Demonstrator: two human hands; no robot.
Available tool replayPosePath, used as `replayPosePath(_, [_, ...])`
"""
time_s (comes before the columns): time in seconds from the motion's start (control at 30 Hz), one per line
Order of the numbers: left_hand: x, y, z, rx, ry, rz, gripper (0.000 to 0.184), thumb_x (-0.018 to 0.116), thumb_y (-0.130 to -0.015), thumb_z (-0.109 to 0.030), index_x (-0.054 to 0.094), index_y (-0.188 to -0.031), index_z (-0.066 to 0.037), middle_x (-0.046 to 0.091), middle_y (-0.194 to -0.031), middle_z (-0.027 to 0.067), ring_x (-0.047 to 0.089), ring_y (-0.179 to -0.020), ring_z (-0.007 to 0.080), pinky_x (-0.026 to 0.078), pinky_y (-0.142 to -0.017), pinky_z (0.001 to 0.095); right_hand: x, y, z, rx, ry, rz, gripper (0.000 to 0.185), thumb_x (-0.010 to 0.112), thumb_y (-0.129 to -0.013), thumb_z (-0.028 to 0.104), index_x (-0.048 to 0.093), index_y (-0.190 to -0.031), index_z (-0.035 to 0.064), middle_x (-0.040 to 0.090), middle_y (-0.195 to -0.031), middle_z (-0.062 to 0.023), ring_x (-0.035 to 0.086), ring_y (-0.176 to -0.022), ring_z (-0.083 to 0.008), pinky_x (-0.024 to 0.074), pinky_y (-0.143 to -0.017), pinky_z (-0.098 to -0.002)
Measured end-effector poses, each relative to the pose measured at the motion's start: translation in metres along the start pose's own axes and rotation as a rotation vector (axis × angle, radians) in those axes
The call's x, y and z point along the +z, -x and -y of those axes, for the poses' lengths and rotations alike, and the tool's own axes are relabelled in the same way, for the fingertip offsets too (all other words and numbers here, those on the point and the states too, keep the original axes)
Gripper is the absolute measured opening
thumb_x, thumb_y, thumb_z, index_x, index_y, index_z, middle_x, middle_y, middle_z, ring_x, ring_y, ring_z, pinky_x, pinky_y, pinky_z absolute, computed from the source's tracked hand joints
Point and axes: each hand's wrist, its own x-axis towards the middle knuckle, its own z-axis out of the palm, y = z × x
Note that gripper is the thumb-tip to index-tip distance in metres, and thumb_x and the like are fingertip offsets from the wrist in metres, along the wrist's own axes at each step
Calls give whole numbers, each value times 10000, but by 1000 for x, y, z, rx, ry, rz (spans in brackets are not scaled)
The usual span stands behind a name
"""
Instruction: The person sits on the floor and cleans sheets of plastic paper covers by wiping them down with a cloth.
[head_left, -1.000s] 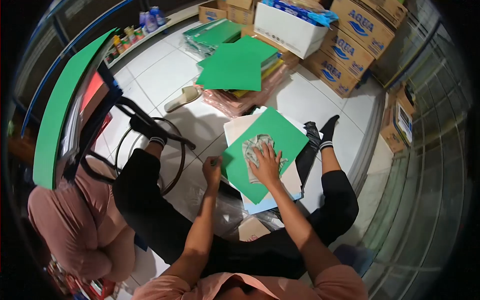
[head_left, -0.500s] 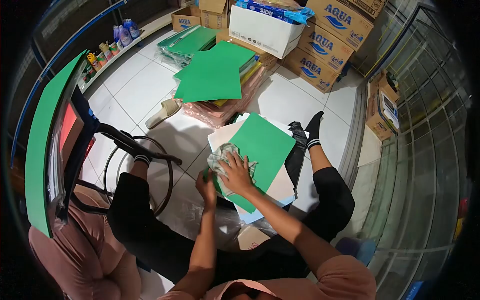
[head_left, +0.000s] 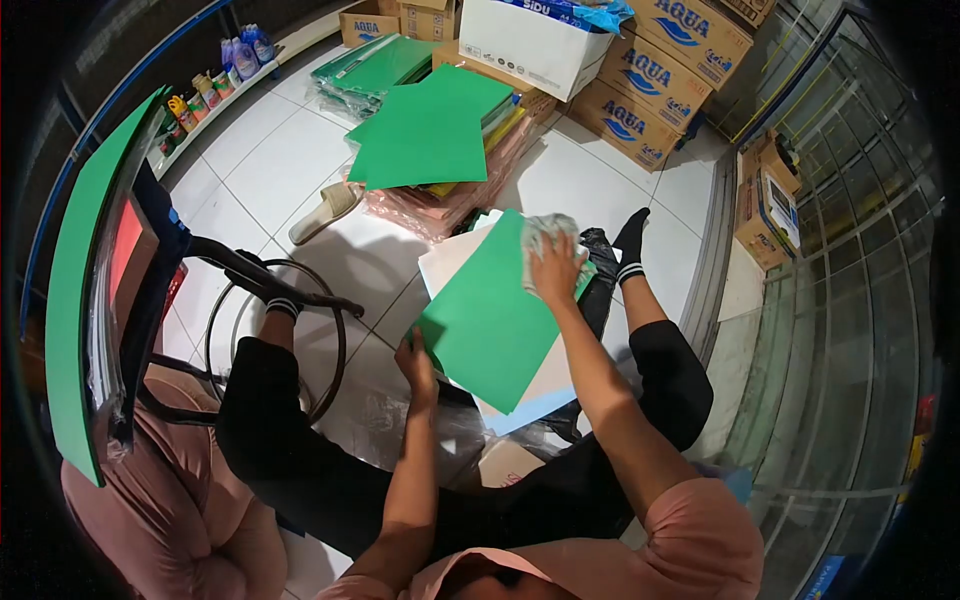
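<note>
A green sheet (head_left: 485, 315) of card or a folder lies tilted on a stack of pale pink and light blue sheets (head_left: 540, 402) between my legs. My left hand (head_left: 415, 362) is closed on its left corner, thumb near the top of the edge. Against the sheet's upper right part, my right hand (head_left: 557, 272) presses a crumpled greyish-white cloth (head_left: 545, 232), which sticks out past the fingertips. Black plastic (head_left: 597, 290) shows beside the stack's right side.
Ahead lie more green sheets (head_left: 425, 130) on plastic-wrapped bundles. Cardboard cartons (head_left: 625, 120) and a white box (head_left: 525, 50) stand behind them. A sandal (head_left: 325, 212) rests on the tiles. At left is a chair (head_left: 270, 288) bearing green sheets; glass panels (head_left: 850, 370) line the right.
My right hand has slid the cloth from the green sheet's left side to its upper right corner. My left hand stays at the left corner, and the sheet has shifted slightly.
</note>
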Motion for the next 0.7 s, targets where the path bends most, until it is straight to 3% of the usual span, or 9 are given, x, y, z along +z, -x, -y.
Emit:
replayPosePath(0.17, [1, -1, 6, -113, 267, 37, 342, 463, -886, -295, 567, -850, 29, 564, -744, 63, 477, -631, 127, 384, -591, 259, -27, 75, -7, -67, 149, -60, 493, 552, -766, 287, 438, -1211, 109, 368, -1280, -194, 308, -1208, -376, 184, -951, -614])
replayPosePath(0.27, [1, -2, 9, -117, 378, 54, 378, 436, -894, -319, 575, -854, 30, 570, -741, 59, 479, -622, 123, 389, -585, 262, -46, 126, 29, -218, 24, 56, 507, 567, -745, 277, 450, -1207, 105, 341, -1291, -214, 297, -1206, -401, 186, -962, -595])
replayPosePath(0.4, [-4, -4, 4, -281, 592, 124, 345, 430, -896, -315, 574, -901, -1, 579, -789, 49, 501, -640, 113, 398, -602, 248, -54, 175, 86, -369, -136, 148, 537, 581, -728, 270, 444, -1220, 102, 282, -1333, -226, 275, -1212, -417, 188, -975, -567])
replayPosePath(0.5, [-8, -4, -3, -295, 648, 171, 338, 431, -894, -314, 571, -911, -6, 581, -797, 48, 510, -658, 114, 400, -621, 244, -58, 171, 110, -470, -135, 239, 517, 565, -747, 280, 446, -1219, 108, 262, -1352, -209, 265, -1223, -405, 190, -979, -558])
replayPosePath(0.57, [-10, -4, -5, -311, 704, 227, 332, 431, -893, -312, 569, -922, -12, 583, -804, 47, 519, -676, 115, 401, -640, 240, -48, 149, 114, -597, -181, 237, 503, 548, -758, 321, 461, -1212, 124, 318, -1323, -195, 289, -1217, -395, 211, -973, -550])
replayPosePath(0.7, [-10, -6, 3, -317, 705, 232, 338, 431, -892, -318, 567, -930, -11, 588, -827, 50, 529, -716, 119, 399, -666, 236, -9, 79, 88, -426, -140, 77, 479, 549, -743, 323, 491, -1185, 147, 387, -1266, -182, 317, -1197, -378, 237, -960, -540])
